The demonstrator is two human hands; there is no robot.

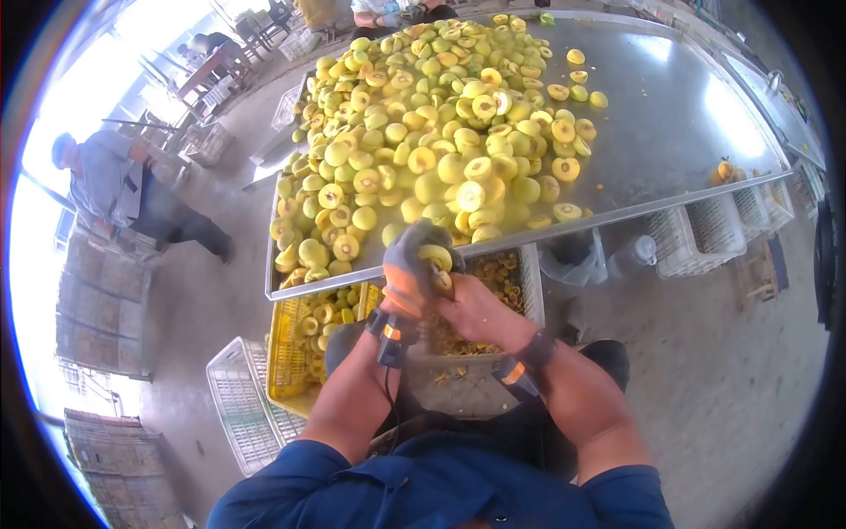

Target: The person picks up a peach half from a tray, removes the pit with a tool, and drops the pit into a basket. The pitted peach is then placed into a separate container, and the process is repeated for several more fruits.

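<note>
My left hand [414,264], in a grey and orange glove, is closed around a yellow-green peach half [435,257] in front of the table's near edge. Against it from the right is my bare right hand [476,309], its fingers curled in; whatever they grip is hidden. Just beyond both hands a big heap of halved peaches [423,115] covers the left part of the metal table [652,115]. Many of them lie cut side up, showing brown centres. Below my hands stands a pale crate [531,286] holding brown pits and scraps [502,273].
A yellow crate [284,370] with peach halves stands below left, beside a white crate [233,388]. White baskets [705,234] and a clear plastic bag [577,264] are under the table at right. A person [115,181] stands at left; another [397,13] sits across the table.
</note>
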